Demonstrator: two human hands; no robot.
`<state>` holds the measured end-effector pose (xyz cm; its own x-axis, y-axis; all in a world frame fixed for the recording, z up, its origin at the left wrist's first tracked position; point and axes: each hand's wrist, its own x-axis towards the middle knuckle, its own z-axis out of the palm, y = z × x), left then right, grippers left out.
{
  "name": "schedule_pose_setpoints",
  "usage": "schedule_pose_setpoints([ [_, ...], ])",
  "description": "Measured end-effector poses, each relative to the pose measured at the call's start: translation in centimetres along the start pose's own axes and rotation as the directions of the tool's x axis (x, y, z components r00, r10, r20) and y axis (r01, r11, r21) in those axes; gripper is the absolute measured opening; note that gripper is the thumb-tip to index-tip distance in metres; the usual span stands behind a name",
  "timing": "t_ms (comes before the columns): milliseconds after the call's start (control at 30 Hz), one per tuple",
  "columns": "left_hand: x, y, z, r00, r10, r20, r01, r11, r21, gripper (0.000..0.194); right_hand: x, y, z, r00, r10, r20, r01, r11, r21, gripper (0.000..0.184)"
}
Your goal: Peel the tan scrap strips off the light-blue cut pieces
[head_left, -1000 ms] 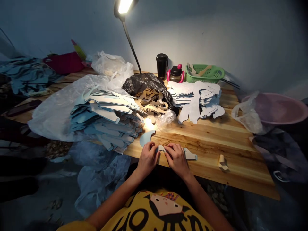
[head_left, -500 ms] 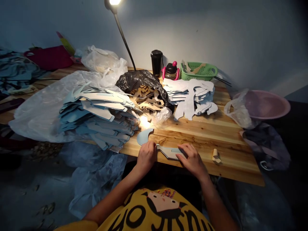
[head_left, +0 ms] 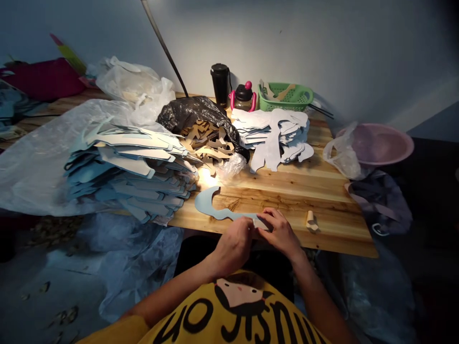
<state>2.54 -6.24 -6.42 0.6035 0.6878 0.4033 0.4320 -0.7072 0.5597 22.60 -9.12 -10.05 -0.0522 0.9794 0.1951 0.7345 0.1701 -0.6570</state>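
Right at the near edge of the pale pine table [head_left: 297,191], the left hand [head_left: 234,247] is closed on a pale blue hook-shaped cut-out [head_left: 206,208], its hook lying flat to the left. The right hand [head_left: 281,232] pinches the far end, and that close, two-handed grip keeps the piece steady.

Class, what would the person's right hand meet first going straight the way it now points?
The right hand already rests on the end of the curved pale blue cut-out; past that, probably the crumpled transparent plastic bag across the wooden table, though depth is hard to judge.
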Motion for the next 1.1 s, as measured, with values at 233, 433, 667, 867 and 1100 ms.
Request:
schedule_pose_setpoints([
  [233, 1.9, 2.8, 0.1, 0.928, 0.356, 0.108, -0.318, 0.91, -0.267, 0.021, -0.4, 0.4, -0.6, 1.0, -0.006, 0.019, 0.005, 0.999, 0.039, 0.04],
  [433, 1.9, 3.0, -0.1, 0.867, 0.485, 0.117, -0.363, 0.774, -0.518, 0.018, -0.4, 1.1, -0.1, 0.999, 0.018, -0.046, -0.016, 0.999, 0.047, 0.041],
  [667, 0.6, 0.7, -1.2, 0.975, -0.196, -0.106, 0.117, 0.854, -0.507, 0.009, -0.9, 1.9, -1.9, 0.981, 0.179, 0.074, -0.193, 0.924, 0.33, 0.037],
  [867, 0.0, -4.1, -2.6, 0.829, -0.559, 0.0, 0.437, 0.648, -0.624, 0.021, -0.7, 0.7, -2.8, 0.968, 0.223, 0.118, -0.252, 0.821, 0.512, 0.024],
  [1100, -0.8, -5.9, -4.1, 0.776, -0.63, 0.037, 0.468, 0.535, -0.703, 0.03, 0.5, 0.2, 0.0, 0.903, 0.416, -0.108, -0.299, 0.789, 0.536, 0.037],
])
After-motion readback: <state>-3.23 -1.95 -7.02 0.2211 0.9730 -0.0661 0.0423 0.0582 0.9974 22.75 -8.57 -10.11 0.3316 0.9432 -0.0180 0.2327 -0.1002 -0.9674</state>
